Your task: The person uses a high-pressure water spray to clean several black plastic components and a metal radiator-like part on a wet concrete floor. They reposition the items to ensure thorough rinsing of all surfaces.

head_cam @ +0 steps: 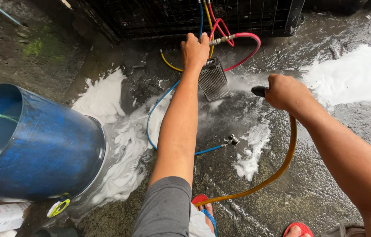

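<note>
Head view, looking down at wet concrete streaked with white foam (119, 145). My left hand (194, 50) reaches far ahead, fingers closed around the top edge of a small finned coil (214, 80), holding it upright on the ground just in front of a dark wire cage (185, 15). A red hose (244, 44) with a metal fitting loops from the coil's top toward the cage, beside yellow and blue lines. My right hand (284, 91) is to the right of the coil, clamped in a fist on a black nozzle (259, 91) that points left at the coil's face; water mist sprays between them. An amber hose (277, 173) curves from that hand back toward me, ending near my red sandals (297, 229). A thin blue hose (150, 127) lies on the ground under my left arm, its metal end (232, 140) free on the concrete. At near left a blue barrel (41, 145) lies tilted, with a small white box (3, 216) beside it
</note>
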